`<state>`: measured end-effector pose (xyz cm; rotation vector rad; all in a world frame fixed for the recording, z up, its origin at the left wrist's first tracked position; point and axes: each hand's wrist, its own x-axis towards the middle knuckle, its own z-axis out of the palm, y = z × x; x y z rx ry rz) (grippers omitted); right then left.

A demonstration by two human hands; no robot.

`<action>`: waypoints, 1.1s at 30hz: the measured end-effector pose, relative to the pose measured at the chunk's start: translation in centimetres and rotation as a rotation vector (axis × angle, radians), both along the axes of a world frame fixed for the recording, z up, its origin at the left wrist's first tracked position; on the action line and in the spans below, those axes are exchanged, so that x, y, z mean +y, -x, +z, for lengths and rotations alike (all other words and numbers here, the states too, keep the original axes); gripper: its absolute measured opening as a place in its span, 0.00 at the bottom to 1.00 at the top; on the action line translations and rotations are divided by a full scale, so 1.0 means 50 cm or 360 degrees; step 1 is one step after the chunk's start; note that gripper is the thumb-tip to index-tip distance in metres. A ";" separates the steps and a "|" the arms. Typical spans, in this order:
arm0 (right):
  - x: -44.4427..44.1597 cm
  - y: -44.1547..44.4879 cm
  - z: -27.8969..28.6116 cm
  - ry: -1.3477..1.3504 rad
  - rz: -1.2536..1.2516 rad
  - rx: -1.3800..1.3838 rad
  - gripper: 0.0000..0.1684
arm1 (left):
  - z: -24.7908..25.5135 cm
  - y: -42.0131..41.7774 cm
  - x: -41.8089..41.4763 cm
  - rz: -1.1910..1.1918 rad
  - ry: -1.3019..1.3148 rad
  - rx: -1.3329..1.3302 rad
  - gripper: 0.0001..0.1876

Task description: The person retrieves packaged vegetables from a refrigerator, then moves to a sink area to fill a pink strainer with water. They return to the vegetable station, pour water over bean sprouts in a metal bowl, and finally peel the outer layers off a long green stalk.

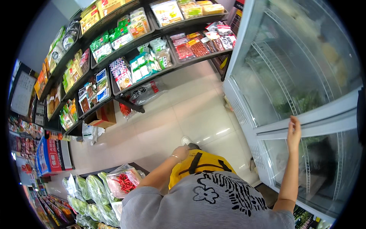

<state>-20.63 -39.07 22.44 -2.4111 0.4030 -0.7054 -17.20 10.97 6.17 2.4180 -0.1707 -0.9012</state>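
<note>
My right hand (294, 132) is raised at the pale frame (311, 116) of a glass-door display cooler, at the seam between its two doors. The fingers are bent against the frame; how firmly they hold it is unclear. Behind the fogged upper glass door (288, 63) are shelf rails and blurred green produce. My left hand (182, 153) is low in front of me, fingers curled, beside a yellow apron or bag (201, 163) with dark straps. Something dark (195, 146) lies by its fingertips, and whether the hand grips it is hidden.
A tiered black rack (160, 73) of packaged foods stands ahead. Below it are a cardboard box (104, 116) and plastic bags (147, 93) on the tiled floor (160, 123). Bagged leafy greens (95, 186) and red chillies (125, 183) lie at lower left. A white shoe (186, 140) shows beneath me.
</note>
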 end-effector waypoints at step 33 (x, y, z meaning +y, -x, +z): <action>1.025 -1.050 -0.307 0.0578 0.2066 0.1074 0.11 | -0.079 -0.082 0.411 0.2144 0.0363 0.0343 0.26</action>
